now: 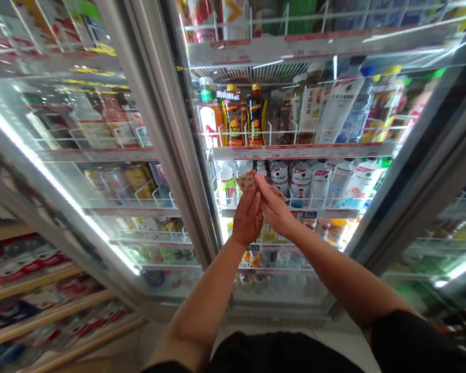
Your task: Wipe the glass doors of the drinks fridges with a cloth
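In the head view, both arms reach forward to a patterned cloth [246, 180], brownish with reddish patches, in front of a glass-fronted drinks fridge. My left hand [248, 216] has its fingers together and pointing up, pressed against the cloth. Beside it, my right hand [275, 207] closes over the cloth from the other side, fingertips near the top of it. Part of the cloth shows right of the right hand, and the rest is hidden between the palms. Whether the cloth touches the glass, I cannot tell.
Behind the hands, fridge shelves hold dark bottles with yellow caps [257, 115] and white-labelled bottles [300, 181]. A metal door frame [166, 119] runs down on the left. Wooden shelves [46, 305] with packaged goods stand at lower left.
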Action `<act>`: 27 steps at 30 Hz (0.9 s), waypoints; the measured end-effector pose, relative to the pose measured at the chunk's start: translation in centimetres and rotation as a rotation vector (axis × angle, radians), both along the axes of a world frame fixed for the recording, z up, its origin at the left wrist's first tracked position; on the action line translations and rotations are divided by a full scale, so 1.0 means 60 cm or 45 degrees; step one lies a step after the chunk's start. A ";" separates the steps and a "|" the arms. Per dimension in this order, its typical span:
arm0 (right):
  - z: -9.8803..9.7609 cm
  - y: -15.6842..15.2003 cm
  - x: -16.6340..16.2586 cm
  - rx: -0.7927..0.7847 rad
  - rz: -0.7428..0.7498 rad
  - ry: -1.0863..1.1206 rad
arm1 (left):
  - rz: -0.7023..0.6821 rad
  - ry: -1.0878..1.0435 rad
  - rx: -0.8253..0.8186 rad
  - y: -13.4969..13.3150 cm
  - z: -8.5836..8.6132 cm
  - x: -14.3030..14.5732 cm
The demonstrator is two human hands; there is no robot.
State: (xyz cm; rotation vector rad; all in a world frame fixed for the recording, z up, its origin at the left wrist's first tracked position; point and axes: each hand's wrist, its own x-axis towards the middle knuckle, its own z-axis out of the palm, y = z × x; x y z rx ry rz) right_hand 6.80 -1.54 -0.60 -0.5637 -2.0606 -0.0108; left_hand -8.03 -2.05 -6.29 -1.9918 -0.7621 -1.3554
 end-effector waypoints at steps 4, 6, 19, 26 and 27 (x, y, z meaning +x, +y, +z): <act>0.014 0.029 0.132 0.371 -0.546 0.187 | 0.240 0.069 0.009 -0.004 -0.035 0.003; 0.004 0.056 0.204 0.424 -0.923 0.181 | 0.309 0.025 0.032 -0.013 -0.063 -0.005; -0.055 0.114 0.282 0.639 -1.161 0.061 | 0.375 -0.252 0.060 0.028 -0.007 -0.024; -0.058 0.115 0.287 0.506 -1.168 0.042 | 0.486 -0.121 0.150 0.032 -0.047 -0.047; -0.059 0.115 0.287 0.495 -1.167 0.040 | 0.486 -0.149 0.167 0.036 -0.029 -0.057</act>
